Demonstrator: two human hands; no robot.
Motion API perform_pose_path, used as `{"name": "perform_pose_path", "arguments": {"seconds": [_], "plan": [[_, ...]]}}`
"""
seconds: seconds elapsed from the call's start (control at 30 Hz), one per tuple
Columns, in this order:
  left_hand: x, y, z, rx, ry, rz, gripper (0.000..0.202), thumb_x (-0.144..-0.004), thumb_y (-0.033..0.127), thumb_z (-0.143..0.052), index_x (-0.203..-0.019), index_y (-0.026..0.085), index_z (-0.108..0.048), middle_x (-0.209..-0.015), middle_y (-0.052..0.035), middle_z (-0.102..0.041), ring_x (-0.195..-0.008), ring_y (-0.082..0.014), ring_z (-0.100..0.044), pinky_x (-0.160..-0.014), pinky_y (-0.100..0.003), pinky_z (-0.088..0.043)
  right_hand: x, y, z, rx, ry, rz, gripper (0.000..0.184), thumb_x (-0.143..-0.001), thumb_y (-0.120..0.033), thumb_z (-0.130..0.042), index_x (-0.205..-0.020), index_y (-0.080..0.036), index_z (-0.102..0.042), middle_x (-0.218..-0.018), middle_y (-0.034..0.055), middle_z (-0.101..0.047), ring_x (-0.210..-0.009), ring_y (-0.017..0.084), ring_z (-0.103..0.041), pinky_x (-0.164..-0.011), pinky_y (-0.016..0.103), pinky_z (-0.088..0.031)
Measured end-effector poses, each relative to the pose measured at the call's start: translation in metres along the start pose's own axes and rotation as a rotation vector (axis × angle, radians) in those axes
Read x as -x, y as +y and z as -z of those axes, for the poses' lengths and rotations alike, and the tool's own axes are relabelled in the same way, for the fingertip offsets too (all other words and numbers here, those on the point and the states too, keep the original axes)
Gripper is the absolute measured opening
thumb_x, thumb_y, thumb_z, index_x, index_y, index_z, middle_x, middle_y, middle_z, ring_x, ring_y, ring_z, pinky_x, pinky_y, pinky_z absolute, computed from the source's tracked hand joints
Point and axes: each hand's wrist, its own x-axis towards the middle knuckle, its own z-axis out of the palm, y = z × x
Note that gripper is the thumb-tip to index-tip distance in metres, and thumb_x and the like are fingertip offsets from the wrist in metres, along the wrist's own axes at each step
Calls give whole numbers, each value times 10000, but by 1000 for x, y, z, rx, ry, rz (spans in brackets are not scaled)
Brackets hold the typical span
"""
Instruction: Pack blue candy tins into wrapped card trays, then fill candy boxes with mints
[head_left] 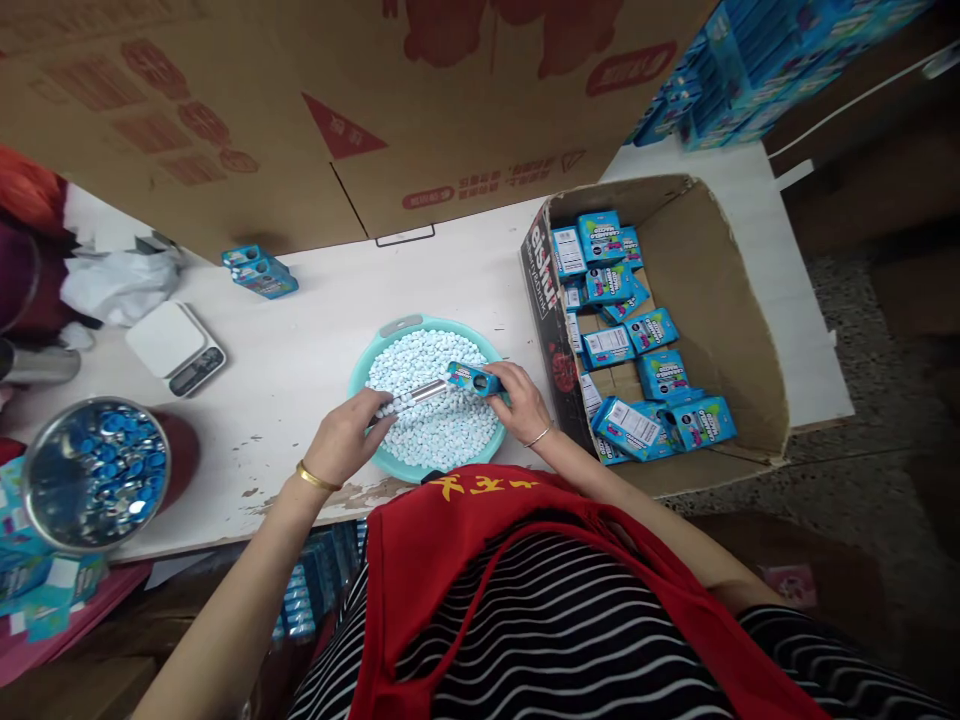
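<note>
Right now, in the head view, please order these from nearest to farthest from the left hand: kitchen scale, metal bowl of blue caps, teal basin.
From the left hand:
1. Teal basin, just right, under the fingers.
2. Kitchen scale, up-left on the table.
3. Metal bowl of blue caps, far left at the table edge.

The metal tube (424, 393) in the left hand (346, 440) is shining like polished steel. The small box (474, 380) in the right hand (523, 403) is looking like glossy printed card. The basin (367, 372) is showing smooth turquoise plastic, and its pellets (442, 430) are looking matt. The big carton (720, 300) is showing rough brown cardboard. The table (300, 330) is showing a matt white surface, chipped at the edge.
</note>
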Motion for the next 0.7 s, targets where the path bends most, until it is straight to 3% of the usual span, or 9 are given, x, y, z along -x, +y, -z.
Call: {"name": "perform_pose_path", "arguments": {"seconds": [0.1,0.27,0.43,0.57,0.63,0.7], "plan": [[-5,17,16,-83,-44,-51,222,-919,296,-434,-1081,178,-529,-1001,-84,-631,-870,-170,-610,-744,-295,-500,-2,-3,-1,28,-48,31,431,-803,-124,-491,-1222,-224,-501,-1162,110,-567,-1114,278,-510,-964,481,-447],[-26,63,41,-379,-260,-56,217,-898,154,-416,-1010,199,-596,-916,-84,-616,-767,-186,-608,-612,-285,-468,-9,-19,-14,9,-126,110,433,-811,-124,-480,-1233,-219,-495,-1150,108,-570,-1107,270,-506,-960,484,-446],[-40,90,53,-580,-379,-60,367,-898,102,-385,-1215,229,-521,-922,-88,-623,-734,-197,-621,-559,-277,-432,-13,-29,-25,-41,-104,121,379,-841,-152,-493,-1217,-205,-498,-1143,111,-578,-1114,252,-513,-967,451,-449],[-39,93,62,-605,-354,-15,254,-903,132,-379,-1081,164,-557,-852,-90,-635,-725,-220,-624,-543,-292,-429,-12,-26,-26,-64,-81,96,358,-863,-194,-501,-1220,-212,-496,-1145,110,-583,-1117,254,-518,-959,458,-451],[-34,82,63,-553,-335,-3,187,-897,176,-414,-998,161,-570,-864,-89,-643,-764,-228,-627,-575,-300,-446,-11,-23,-24,-70,-72,84,360,-861,-193,-499,-1221,-215,-499,-1143,109,-586,-1114,256,-521,-958,462,-450],[-27,59,58,-423,-281,13,196,-896,241,-442,-1038,171,-557,-944,-84,-652,-821,-219,-627,-647,-303,-470,-9,-18,-20,-76,-50,67,364,-855,-184,-497,-1218,-216,-502,-1148,108,-585,-1117,257,-519,-964,461,-447]]}}
